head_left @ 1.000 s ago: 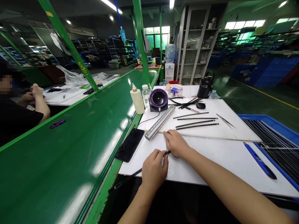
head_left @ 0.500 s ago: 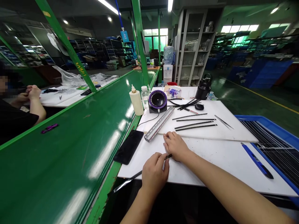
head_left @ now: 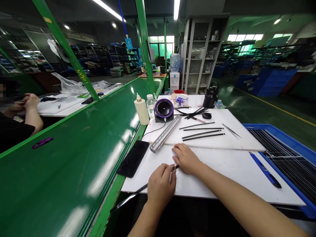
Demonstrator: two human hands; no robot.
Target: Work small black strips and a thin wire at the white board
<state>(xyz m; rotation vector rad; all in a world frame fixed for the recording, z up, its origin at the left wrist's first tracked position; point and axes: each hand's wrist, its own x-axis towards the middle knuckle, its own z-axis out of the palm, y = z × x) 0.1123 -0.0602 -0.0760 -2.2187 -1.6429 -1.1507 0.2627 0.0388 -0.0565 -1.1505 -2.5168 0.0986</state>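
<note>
My left hand is closed in a pinch on a thin black strip that runs under it and sticks out past the table's near edge. My right hand rests on the white table just right of the left one, fingers curled over the strip's far end. Beyond my hands lie a long metal rail and several loose black strips on a raised white board.
A black phone lies at the table's left edge beside the green conveyor. A glue bottle, a purple-rimmed round device, tweezers, a blue pen and a blue bin surround the work area. Another person sits at far left.
My head has tilted up a little, so everything sits slightly lower in view. Both hands keep their hold on the strip; the purple object on the conveyor has drifted left.
</note>
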